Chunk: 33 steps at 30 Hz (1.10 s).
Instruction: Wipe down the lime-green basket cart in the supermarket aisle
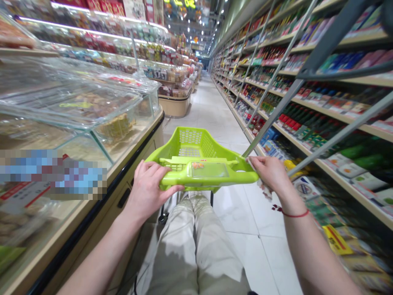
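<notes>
A bright green plastic shopping cart [211,176] stands right in front of my legs, with perforated basket walls and a clear panel on its handle. My left hand [155,178] is closed around the left end of that handle, thumb along the near side. At the right end of the handle, my right hand [268,172] is closed with its fingertips against the green corner. A small crumpled whitish thing [265,191] pokes out below its fingers; its kind does not show. A red string bracelet [296,214] circles the right wrist.
Close on the left runs a glass-fronted display counter [123,137] with packaged food. Tall shelves [331,110] of packaged goods line the right side. Grey metal bars [276,108] slant between me and those shelves. A pale tiled aisle [202,96] leads ahead past a rounded display stand [175,105].
</notes>
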{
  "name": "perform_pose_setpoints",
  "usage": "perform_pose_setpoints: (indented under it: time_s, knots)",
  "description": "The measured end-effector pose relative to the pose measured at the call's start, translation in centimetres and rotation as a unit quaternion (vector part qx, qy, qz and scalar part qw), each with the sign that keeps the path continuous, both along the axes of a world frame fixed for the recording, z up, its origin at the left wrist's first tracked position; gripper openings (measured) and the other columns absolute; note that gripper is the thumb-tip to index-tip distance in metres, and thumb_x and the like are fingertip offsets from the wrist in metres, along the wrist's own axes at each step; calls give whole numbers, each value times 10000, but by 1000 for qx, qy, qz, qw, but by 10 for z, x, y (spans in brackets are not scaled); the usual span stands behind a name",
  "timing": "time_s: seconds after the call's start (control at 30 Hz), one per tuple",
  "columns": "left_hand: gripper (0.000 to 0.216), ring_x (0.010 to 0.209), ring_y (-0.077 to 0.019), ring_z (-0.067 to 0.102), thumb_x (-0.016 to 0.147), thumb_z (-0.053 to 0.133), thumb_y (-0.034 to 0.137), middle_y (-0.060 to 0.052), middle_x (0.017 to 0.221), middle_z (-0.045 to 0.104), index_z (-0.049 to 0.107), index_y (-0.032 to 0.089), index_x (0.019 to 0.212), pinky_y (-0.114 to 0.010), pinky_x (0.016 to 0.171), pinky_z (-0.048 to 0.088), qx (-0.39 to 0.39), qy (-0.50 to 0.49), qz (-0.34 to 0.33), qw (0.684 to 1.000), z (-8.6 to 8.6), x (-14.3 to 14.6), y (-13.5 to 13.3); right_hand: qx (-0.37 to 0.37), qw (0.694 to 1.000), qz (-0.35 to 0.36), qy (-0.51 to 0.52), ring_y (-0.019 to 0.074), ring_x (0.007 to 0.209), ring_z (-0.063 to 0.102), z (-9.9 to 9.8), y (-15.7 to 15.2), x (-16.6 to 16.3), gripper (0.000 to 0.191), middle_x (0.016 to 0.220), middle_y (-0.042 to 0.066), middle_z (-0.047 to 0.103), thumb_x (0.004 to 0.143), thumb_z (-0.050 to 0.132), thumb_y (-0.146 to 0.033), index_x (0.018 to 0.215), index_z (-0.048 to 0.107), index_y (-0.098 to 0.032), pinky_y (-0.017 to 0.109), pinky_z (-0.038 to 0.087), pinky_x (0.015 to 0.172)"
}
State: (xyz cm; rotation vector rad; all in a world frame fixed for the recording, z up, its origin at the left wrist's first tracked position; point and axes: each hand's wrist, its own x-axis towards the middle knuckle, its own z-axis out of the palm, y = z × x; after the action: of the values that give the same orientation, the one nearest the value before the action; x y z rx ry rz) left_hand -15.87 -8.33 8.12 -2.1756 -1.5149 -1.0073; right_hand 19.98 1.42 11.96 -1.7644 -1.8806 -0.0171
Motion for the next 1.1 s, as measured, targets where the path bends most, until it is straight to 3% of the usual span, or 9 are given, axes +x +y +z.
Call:
perform_pose_setpoints:
  time_s: [0.1, 0.23, 0.37, 0.5, 0.67, 0.77, 0.93, 1.1]
  knots:
    - [411, 913, -261, 521, 805, 679, 530, -71, 885, 645, 621, 177, 1007, -464, 925, 436, 5, 9, -1, 1000, 1, 0, 0, 75, 995, 11, 63, 255, 831, 730, -16, -9, -1, 349, 837, 73, 778, 890, 510, -401, 845, 792, -201, 321, 537, 735]
    - [410, 899, -257, 520, 807, 678, 532, -68, 873, 642, 616, 175, 1000, -461, 920, 433, 8, 15, -1, 1000, 1, 0, 0, 208, 963, 38, 170, 254, 991, 706, -42, -26, -9, 381, 1007, 97, 761, 953, 457, -403, 882, 759, -182, 396, 543, 902]
    - [409, 910, -260, 526, 800, 684, 529, -69, 881, 648, 622, 181, 1007, -462, 927, 432, 10, 9, 1, 1000, 0, 1, 0, 328, 931, 67, 145, 265, 1156, 636, -61, -45, -33, 318, 1088, 116, 725, 995, 418, -281, 1052, 715, -181, 517, 470, 1042]
    - [409, 925, -265, 528, 801, 679, 533, -69, 880, 647, 626, 181, 1004, -471, 935, 430, -2, 5, 1, 1000, 0, 1, 0, 347, 926, 128, 75, 287, 1267, 556, -68, -64, -70, 361, 1243, 132, 656, 987, 428, -196, 1311, 586, -217, 608, 375, 1115]
    - [404, 944, -268, 529, 786, 691, 534, -66, 892, 653, 634, 202, 1010, -470, 940, 425, -14, -5, 3, 1000, -1, 0, 0, 334, 923, 192, 8, 303, 1354, 474, -68, -73, -94, 491, 1365, 162, 576, 983, 432, -188, 1473, 413, -206, 578, 379, 1130]
    - [401, 942, -270, 530, 780, 696, 528, -65, 885, 658, 639, 210, 1017, -472, 940, 423, -18, -11, 0, 1000, -1, -1, 0, 345, 913, 216, -37, 284, 1325, 510, -69, -65, -81, 466, 1333, 146, 603, 995, 444, -240, 1460, 423, -239, 545, 406, 1117]
    - [416, 940, -271, 525, 790, 688, 532, -77, 888, 657, 631, 186, 1014, -467, 929, 425, -10, -7, -8, 1000, 0, -1, 0, 351, 894, 254, -112, 280, 1315, 525, -73, -45, -28, 432, 1326, 142, 611, 1002, 462, -351, 1424, 454, -257, 540, 428, 1096]
    - [411, 947, -272, 529, 782, 696, 523, -80, 900, 657, 638, 188, 1014, -467, 933, 426, -10, -12, -12, 1000, 0, -1, 1, 360, 895, 234, -120, 297, 1320, 517, -78, -33, 11, 468, 1358, 172, 576, 1013, 416, -409, 1445, 420, -231, 546, 458, 1053]
